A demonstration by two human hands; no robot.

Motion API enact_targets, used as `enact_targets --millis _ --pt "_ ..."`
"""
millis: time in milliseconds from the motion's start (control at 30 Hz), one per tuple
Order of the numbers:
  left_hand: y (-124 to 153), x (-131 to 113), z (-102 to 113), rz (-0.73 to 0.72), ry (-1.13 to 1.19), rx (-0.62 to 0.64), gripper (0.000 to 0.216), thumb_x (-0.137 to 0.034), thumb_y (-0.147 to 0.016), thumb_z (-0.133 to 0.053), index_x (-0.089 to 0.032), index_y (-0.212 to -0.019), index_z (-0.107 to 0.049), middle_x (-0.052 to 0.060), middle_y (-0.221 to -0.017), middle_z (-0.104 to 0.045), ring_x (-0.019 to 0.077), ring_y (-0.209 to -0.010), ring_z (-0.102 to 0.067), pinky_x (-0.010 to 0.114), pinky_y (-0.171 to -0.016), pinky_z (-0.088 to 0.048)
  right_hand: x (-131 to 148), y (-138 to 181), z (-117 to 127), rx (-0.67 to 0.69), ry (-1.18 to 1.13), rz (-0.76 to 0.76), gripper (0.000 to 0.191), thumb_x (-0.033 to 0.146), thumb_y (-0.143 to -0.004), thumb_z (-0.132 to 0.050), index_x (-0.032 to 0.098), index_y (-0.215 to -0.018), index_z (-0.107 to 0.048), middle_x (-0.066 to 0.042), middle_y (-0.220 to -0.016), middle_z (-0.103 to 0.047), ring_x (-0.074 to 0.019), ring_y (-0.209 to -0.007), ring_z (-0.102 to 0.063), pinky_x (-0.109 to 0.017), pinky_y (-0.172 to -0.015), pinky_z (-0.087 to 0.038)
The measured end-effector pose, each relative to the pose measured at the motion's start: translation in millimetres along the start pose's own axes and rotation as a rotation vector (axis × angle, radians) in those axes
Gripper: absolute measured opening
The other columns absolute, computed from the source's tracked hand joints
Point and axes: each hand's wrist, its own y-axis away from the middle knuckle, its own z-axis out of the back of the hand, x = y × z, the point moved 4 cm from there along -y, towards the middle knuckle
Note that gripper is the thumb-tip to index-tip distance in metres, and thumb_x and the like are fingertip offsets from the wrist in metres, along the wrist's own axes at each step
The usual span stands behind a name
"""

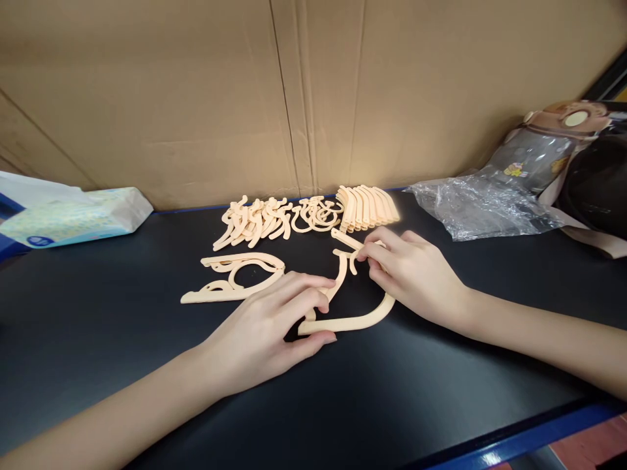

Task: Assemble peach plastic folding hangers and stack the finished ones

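Observation:
Beige plastic parts that look like folding clothes hanger pieces lie before me. My left hand has its fingertips on a short curved piece, while its thumb rests just below the left end of a long curved hanger arm. My right hand has its fingers bent closed over the upper right pieces; a small hook and a straight bar end stick out from them. That hand covers the upper end of the long arm. Left of these lies a folded hanger with a round hook.
Along the back lie piles of short curved pieces, hooks and a row of long arms. A tissue pack is at left. Clear plastic wrapping and a bottle are at right, before a cardboard wall.

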Motion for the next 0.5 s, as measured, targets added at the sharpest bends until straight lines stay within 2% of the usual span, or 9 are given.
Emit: enact_targets --millis 200,500 --pt "1.0 -3.5 1.7 -0.073 0.001 -0.010 0.017 -0.020 -0.089 -0.062 -0.019 -0.103 -0.054 0.006 -0.115 -0.059 0.0149 -0.094 -0.058 0.026 -0.081 -0.046 -1.0 0.2 -0.5 -0.001 0.013 0.000 0.023 0.006 -0.086 -0.047 0.017 -0.092 -0.066 -0.004 -0.098 -0.065 -0.0160 -0.065 -0.053 -0.030 -0.068 -0.040" --pt "0.6 -9.3 -0.2 -0.168 -0.018 0.022 0.011 -0.016 -0.089 -0.059 -0.016 -0.099 -0.056 0.006 -0.108 -0.061 0.0152 -0.094 -0.059 0.025 -0.082 -0.045 2.2 -1.2 -1.9 0.046 -0.045 0.024 0.021 0.009 -0.089 -0.046 0.016 -0.094 -0.066 -0.006 -0.096 -0.064 -0.0168 -0.070 -0.056 -0.031 -0.070 -0.040"
